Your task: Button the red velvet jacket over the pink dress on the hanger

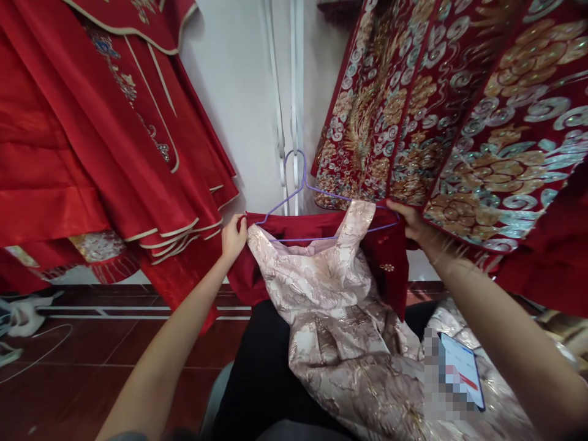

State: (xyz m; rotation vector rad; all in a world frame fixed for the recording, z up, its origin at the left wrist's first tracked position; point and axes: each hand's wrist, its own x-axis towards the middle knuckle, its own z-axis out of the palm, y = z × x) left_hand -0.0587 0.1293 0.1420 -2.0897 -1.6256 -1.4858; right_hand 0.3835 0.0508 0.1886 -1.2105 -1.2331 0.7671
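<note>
A purple wire hanger (298,184) carries a dark red garment (390,263) and a pale pink brocade dress (331,288) that drapes down over my lap. My left hand (233,236) is closed on the left shoulder of the red garment at the hanger's end. My right hand (411,223) grips the right shoulder of the same garment at the hanger's other end. Both arms are stretched forward, holding the clothes up in front of a white wall (239,79).
Red satin robes with cream trim (92,135) hang at the left. Heavily embroidered red and gold garments (459,104) hang at the upper right, just above my right hand. A phone (462,367) lies on the pink fabric at lower right. Cables (27,343) lie on the dark red floor at the left.
</note>
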